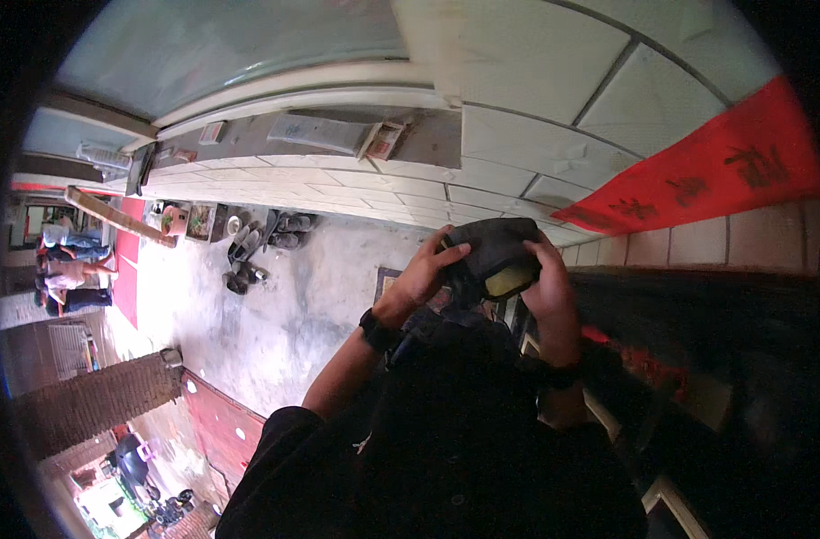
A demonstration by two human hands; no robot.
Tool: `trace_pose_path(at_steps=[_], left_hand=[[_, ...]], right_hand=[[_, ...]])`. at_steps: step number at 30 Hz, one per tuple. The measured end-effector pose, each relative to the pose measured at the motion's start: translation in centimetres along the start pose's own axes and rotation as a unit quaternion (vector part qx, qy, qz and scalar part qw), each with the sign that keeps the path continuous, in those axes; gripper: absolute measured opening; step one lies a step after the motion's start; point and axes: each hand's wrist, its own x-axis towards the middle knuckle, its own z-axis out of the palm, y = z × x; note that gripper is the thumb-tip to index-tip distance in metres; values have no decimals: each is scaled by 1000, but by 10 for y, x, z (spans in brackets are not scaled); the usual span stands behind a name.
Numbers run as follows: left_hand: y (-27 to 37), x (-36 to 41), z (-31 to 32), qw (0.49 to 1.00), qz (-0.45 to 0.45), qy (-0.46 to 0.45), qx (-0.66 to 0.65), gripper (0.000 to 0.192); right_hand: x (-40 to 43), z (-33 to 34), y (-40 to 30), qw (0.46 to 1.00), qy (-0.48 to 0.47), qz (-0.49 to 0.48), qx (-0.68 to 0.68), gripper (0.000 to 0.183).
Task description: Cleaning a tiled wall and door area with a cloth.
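Observation:
Both hands hold one dark fabric item (484, 239) up in front of my chest. It is rounded, with an olive-yellow patch (510, 279) on its lower side; whether it is a cap, a shoe or a pouch I cannot tell. My left hand (425, 266) grips its left end, thumb lying over the top. At the opposite end my right hand (548, 279) clasps it, with the fingertips on its upper edge. A dark band (378, 330) circles my left wrist. Below the item, my black shirt fills the view.
Several shoes (245, 246) and potted plants (200, 221) stand on the concrete floor (302, 303) along the tiled wall (518, 155). Small boxes (385, 140) lie on the windowsill (430, 131). A red banner (706, 168) hangs at right beside a dark doorway. Several people (73, 269) are far left.

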Motion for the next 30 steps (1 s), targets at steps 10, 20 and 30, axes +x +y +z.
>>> trace_pose_path(at_steps=[10, 20, 30], left_hand=[[-1, 26, -21, 993, -85, 76, -13, 29], [11, 51, 23, 990, -119, -34, -73, 28], [164, -39, 84, 884, 161, -24, 438, 38]], right_hand=[[-21, -10, 1, 992, 55, -3, -117, 51], [-16, -21, -10, 953, 100, 9, 287, 37], [-42, 50, -55, 994, -39, -96, -20, 39]])
